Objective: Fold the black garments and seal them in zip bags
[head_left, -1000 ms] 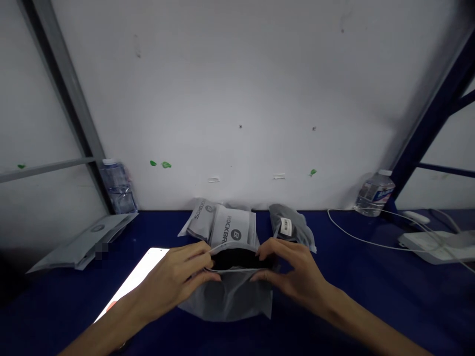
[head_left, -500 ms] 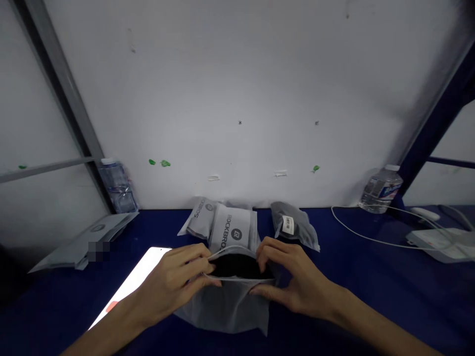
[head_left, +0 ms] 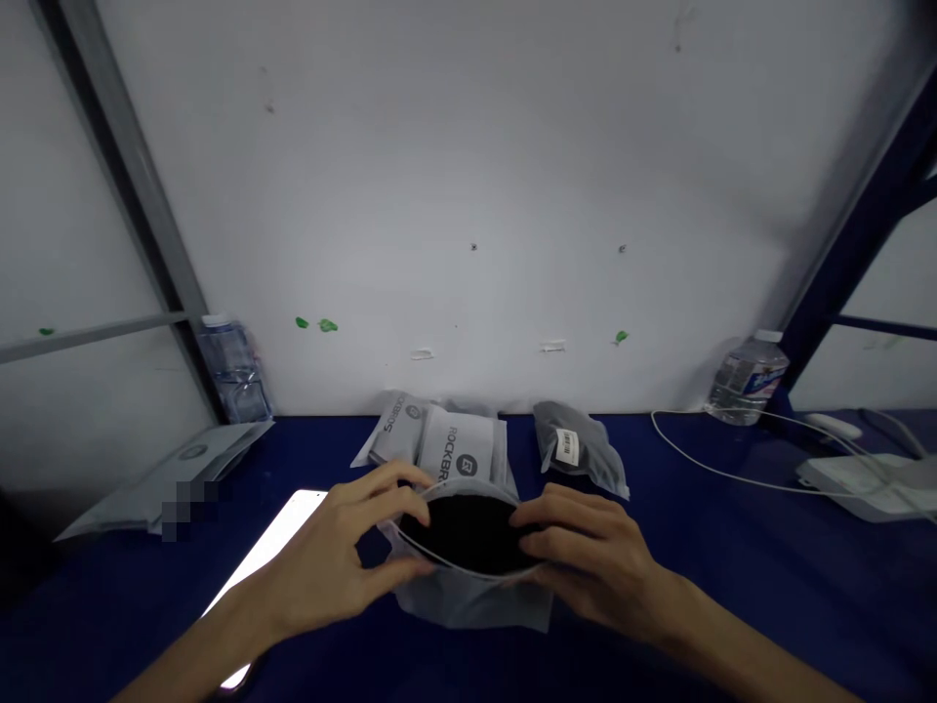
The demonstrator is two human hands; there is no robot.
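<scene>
A frosted plastic zip bag lies in front of me with its mouth spread into a wide oval. Black material shows inside; its kind cannot be made out. My left hand holds the left side of the mouth, fingers at the upper rim and thumb at the lower rim. At the right end, my right hand has its fingers curled over the rim, the thumb partly hidden. Just behind the mouth lie packed ROCKBROS bags. A bright-screened phone lies under and beside my left forearm.
A dark packed bag with a barcode label lies behind my right hand. Flat grey bags are at the left. Water bottles stand at the left and right by the wall. A white cable runs to a white box.
The bag's mouth has opened wider and rounder, showing more black inside. My left hand's fingers and thumb have spread apart, and my right hand has shifted slightly right and down.
</scene>
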